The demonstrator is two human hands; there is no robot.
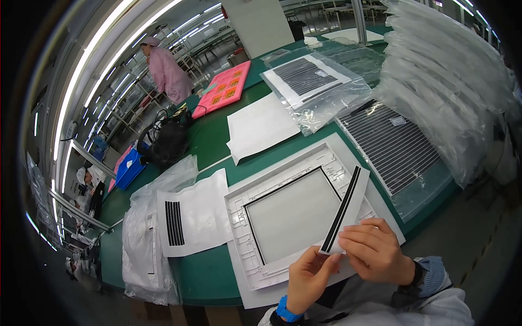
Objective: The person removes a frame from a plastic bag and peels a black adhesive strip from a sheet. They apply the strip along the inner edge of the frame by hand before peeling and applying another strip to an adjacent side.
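My left hand (311,276) pinches the lower end of a narrow white backing sheet (356,198) that carries long black strips (343,209). The fingers of my right hand (376,251) close on the same sheet from its right side. The sheet slants up and away over the right part of a white plastic frame (237,217). That frame lies on a white board (239,293), and a black strip (255,239) lines the edges of its rectangular opening. Fingers partly hide the lower end of the held sheet.
Left of the frame lies a white sheet with black strips (190,217), beside a bagged part (144,255). Bagged striped sheets (394,146) and a tall stack of clear bags (446,81) stand right. Farther back are a pink tray (223,89) and a person in pink (167,73).
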